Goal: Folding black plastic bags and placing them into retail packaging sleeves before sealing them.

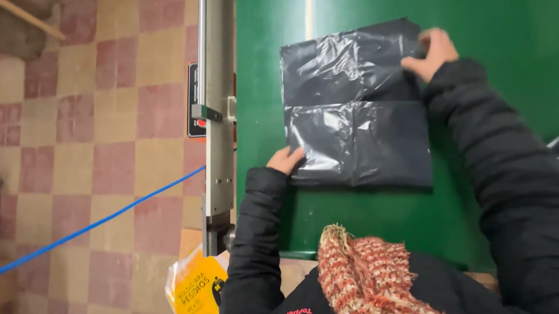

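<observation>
Your folded plastic bag [356, 110] lies on the table [502, 35], near its left edge, where a metal rail [220, 106] runs along the side. Your left hand [286, 159] touches the bag's near left corner and your right hand [432, 53] its far right corner. Left of the rail is the tiled floor [98, 96], with a cord [81, 231] running across it, and a packet [196, 289] sits just before the rail's near end

Packing workshop (tiled floor [98, 96]): green worktable [502, 35], metal rail [223, 73].
</observation>
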